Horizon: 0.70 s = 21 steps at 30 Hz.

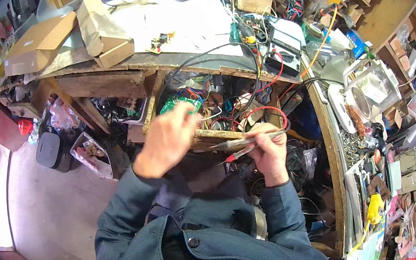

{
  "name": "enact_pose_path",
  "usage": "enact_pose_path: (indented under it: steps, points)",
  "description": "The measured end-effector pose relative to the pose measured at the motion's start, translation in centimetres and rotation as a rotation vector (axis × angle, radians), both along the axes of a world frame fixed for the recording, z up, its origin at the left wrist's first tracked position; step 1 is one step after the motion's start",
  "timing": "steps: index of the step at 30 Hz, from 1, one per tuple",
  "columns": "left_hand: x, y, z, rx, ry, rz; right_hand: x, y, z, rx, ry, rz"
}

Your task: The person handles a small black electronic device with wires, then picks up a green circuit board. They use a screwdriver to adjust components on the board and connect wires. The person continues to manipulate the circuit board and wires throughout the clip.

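My left hand (166, 142) is over the front left of an open wooden drawer (218, 134). Its fingers close at the lower edge of a green circuit board (177, 105), partly covering it. Coloured wires run from the board into the drawer. Two test probes are pinched in my right hand (268, 151), in front of the drawer's right side. One is a greyish probe (230, 144); below it is a red-tipped probe (235, 156). Both point left, toward my left hand, with their tips apart from the board. A red lead (275, 109) loops up behind my right hand.
A black meter-like box (283, 60) with leads sits on the bench behind the drawer. White paper (191, 25) and a small yellow board (162, 42) lie to its left. Cardboard boxes (41, 43) crowd the left; a cluttered side bench (345, 166) borders the right.
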State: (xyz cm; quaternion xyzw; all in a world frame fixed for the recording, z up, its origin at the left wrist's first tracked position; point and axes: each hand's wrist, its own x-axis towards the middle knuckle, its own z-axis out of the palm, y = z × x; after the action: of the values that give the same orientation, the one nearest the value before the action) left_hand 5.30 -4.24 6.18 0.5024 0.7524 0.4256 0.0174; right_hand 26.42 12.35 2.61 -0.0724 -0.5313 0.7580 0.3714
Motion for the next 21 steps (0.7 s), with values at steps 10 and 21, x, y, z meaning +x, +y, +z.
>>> enact_pose_path:
  steps: [10, 21]
  points:
    - [-8.1, 3.8, -4.3, -0.293, 0.25, 0.192, 0.2, 1.1, 0.4, -0.152, 0.14, 0.151]
    - [-9.8, 3.2, -2.4, 0.061, -0.485, -0.112, -0.3, 2.2, -0.5, -0.174, 0.172, 0.127]
